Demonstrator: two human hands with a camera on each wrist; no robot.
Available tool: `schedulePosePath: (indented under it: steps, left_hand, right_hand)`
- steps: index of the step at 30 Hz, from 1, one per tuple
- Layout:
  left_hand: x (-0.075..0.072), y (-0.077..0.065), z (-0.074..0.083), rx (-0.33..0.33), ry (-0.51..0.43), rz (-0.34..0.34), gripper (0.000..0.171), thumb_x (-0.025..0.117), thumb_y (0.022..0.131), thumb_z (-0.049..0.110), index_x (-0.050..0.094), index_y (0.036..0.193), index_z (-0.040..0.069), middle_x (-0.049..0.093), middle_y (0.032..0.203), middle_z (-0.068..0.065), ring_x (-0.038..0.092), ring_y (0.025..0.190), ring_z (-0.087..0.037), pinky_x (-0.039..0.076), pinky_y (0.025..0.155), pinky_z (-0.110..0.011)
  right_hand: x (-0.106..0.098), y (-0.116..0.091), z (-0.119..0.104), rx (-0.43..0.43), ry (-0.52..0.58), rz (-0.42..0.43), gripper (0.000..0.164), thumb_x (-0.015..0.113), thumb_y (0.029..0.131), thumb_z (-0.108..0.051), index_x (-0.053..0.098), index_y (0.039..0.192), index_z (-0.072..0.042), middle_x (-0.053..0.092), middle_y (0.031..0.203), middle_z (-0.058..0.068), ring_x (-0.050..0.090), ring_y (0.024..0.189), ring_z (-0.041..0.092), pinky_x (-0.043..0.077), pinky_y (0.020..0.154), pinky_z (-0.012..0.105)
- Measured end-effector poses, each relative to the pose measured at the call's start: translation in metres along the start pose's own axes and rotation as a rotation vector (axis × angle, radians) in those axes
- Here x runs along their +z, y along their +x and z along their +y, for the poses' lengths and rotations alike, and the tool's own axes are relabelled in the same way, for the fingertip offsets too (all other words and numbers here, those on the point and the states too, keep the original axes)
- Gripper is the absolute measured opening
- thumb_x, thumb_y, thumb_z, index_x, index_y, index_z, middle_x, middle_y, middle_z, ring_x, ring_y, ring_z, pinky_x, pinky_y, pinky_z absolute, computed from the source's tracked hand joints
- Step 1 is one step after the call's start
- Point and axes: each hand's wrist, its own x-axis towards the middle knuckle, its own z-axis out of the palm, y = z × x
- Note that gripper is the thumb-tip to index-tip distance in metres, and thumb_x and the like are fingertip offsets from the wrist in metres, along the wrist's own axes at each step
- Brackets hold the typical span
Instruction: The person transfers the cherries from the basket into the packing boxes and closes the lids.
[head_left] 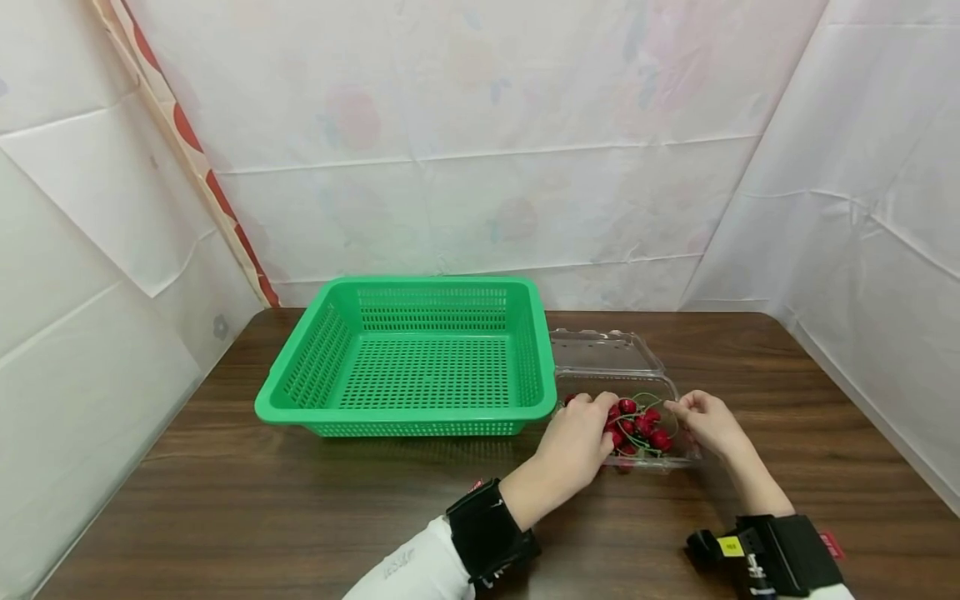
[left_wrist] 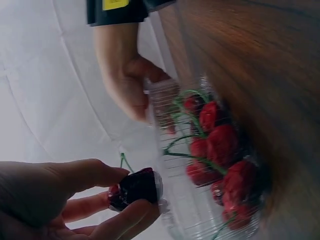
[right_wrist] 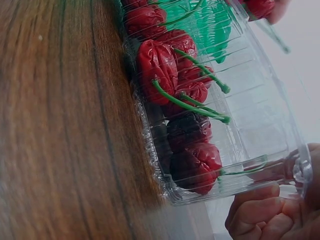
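Observation:
A clear plastic box [head_left: 678, 460] with its lid [head_left: 606, 353] folded back sits on the table, right of the green basket. Several red cherries [right_wrist: 157, 70] with green stems lie inside it. My left hand [head_left: 573, 448] is over the box's left side, pinching one dark red cherry [left_wrist: 139, 190] between thumb and fingers, seen in the left wrist view beside the box wall. My right hand [head_left: 708, 423] pinches the box's right rim; in the right wrist view its curled fingers [right_wrist: 260, 212] are at the box's corner.
A green perforated basket [head_left: 408, 414] stands left of the box, with nothing visible inside. Both are on a dark wood table [head_left: 360, 508]. Pale patterned sheets [head_left: 480, 150] hang behind and at both sides.

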Motion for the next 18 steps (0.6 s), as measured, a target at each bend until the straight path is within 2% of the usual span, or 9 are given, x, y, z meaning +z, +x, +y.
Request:
schedulePosePath:
  steps: [7, 14, 18]
  left_hand:
    - [0.010, 0.005, -0.005, -0.005, 0.038, -0.020, 0.033, 0.063, 0.078, 0.007, 0.057, 0.110, 0.006, 0.059, 0.081, -0.005, 0.054, 0.069, -0.014, 0.037, 0.049, -0.018]
    - [0.017, 0.010, -0.006, -0.047, 0.089, -0.070, 0.025, 0.063, 0.076, 0.005, 0.061, 0.101, 0.006, 0.058, 0.068, -0.004, 0.047, 0.050, -0.009, 0.034, 0.043, -0.019]
    - [0.019, 0.012, -0.005, -0.068, 0.128, -0.100, 0.017, 0.064, 0.077, 0.008, 0.061, 0.094, 0.007, 0.056, 0.062, -0.003, 0.050, 0.048, -0.009, 0.035, 0.040, -0.019]
  right_hand:
    - [0.000, 0.000, -0.001, -0.006, -0.011, 0.004, 0.025, 0.045, 0.094, -0.018, 0.039, 0.078, 0.001, 0.039, 0.050, 0.000, 0.040, 0.040, 0.010, 0.035, 0.037, 0.027]
    - [0.000, -0.001, -0.002, -0.005, -0.024, 0.012, 0.025, 0.045, 0.094, -0.018, 0.039, 0.079, 0.001, 0.040, 0.051, 0.000, 0.040, 0.040, 0.010, 0.036, 0.038, 0.027]
    - [0.000, -0.001, -0.002, -0.004, -0.033, 0.013, 0.025, 0.045, 0.094, -0.019, 0.039, 0.079, 0.001, 0.040, 0.050, -0.001, 0.040, 0.040, 0.010, 0.036, 0.037, 0.027]
